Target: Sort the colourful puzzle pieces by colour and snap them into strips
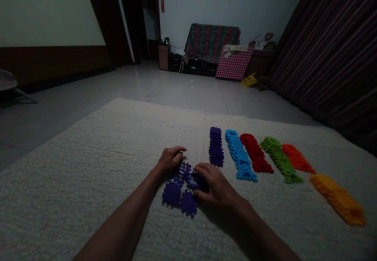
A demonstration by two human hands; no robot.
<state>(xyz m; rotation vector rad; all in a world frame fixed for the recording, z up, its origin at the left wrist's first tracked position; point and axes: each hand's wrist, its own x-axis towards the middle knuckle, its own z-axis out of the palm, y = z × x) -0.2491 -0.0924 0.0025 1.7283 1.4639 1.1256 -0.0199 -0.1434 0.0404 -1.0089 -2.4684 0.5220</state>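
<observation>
On a pale fluffy rug (118,155) in a dim room, purple toothed plastic tiles (176,194) are lying between both hands. The right hand (216,186) is gripping one tile. The left hand (171,158) is curling its fingers beside them; I cannot tell if it grips. The tiles are probably light and stiff, best pinched at the edges.

A pale woolly rug (88,167) covers the grey floor (73,96); loose purple tiles (179,196) lie on it near the front; beyond them, side by side, lie a purple strip (216,147), blue strip (239,157), red strip (255,154), green strip (279,159) and orange strip (297,159); a yellow strip (338,199) sits nearer, far right.
</observation>
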